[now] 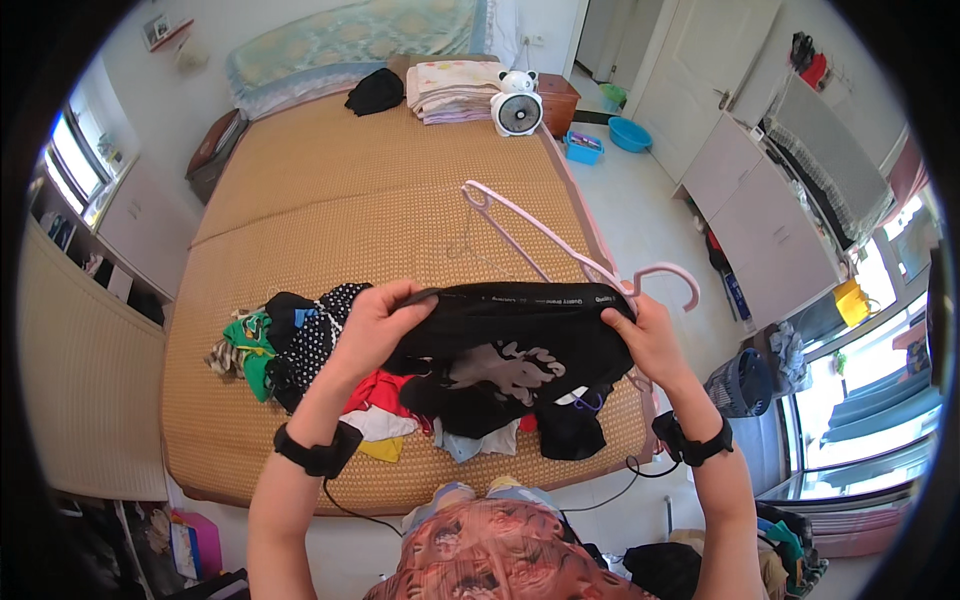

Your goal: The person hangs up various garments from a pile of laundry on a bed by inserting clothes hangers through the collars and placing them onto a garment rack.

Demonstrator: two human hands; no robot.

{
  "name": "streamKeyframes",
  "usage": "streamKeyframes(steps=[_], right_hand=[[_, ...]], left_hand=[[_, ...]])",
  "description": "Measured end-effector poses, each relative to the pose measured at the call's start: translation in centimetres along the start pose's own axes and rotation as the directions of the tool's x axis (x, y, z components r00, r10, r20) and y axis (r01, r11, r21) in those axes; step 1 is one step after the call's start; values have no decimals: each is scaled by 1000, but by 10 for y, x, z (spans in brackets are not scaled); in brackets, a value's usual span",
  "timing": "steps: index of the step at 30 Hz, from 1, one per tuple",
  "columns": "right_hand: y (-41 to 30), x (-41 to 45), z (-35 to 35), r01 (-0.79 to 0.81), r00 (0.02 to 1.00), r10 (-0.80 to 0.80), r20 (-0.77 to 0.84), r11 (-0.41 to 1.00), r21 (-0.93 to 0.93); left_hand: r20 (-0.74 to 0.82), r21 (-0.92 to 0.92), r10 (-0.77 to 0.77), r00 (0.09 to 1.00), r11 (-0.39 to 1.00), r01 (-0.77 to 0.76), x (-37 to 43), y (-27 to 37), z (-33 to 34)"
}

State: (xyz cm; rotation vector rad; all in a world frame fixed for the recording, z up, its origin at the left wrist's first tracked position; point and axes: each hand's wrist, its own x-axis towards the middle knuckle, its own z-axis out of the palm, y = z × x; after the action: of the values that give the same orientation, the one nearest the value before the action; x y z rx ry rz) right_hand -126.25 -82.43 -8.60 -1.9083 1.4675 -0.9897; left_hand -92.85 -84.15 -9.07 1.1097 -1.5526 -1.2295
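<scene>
A black printed garment [517, 352] is stretched between my two hands above the near part of the bed. Its upper edge, a band with small writing, runs between them, and a grey print shows on the front. My left hand [386, 322] pinches the band's left end. At the right end, my right hand [649, 334] grips the garment and also a pink plastic clothes hanger [525, 214], whose hook sticks out to the right. Below the garment lie red cloth [379, 394], white cloth [386, 421] and other clothes, partly hidden by it.
A woven mat [360, 180] covers the bed. Left of my hands lies a clothes pile with a polka-dot garment [311, 341]. A bear-shaped fan [518, 105] and folded bedding [455, 90] stand at the far end. A dark basket [739, 382] is on the right.
</scene>
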Motion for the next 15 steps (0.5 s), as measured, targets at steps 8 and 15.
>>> streamKeyframes(steps=[8, 15], right_hand=[[-2, -10, 4, -212, 974, 134, 182, 823, 527], [56, -43, 53, -234, 953, 187, 239, 955, 185]], left_hand=[[91, 11, -105, 990, 995, 104, -11, 25, -15], [126, -73, -342, 931, 933, 353, -35, -82, 1]])
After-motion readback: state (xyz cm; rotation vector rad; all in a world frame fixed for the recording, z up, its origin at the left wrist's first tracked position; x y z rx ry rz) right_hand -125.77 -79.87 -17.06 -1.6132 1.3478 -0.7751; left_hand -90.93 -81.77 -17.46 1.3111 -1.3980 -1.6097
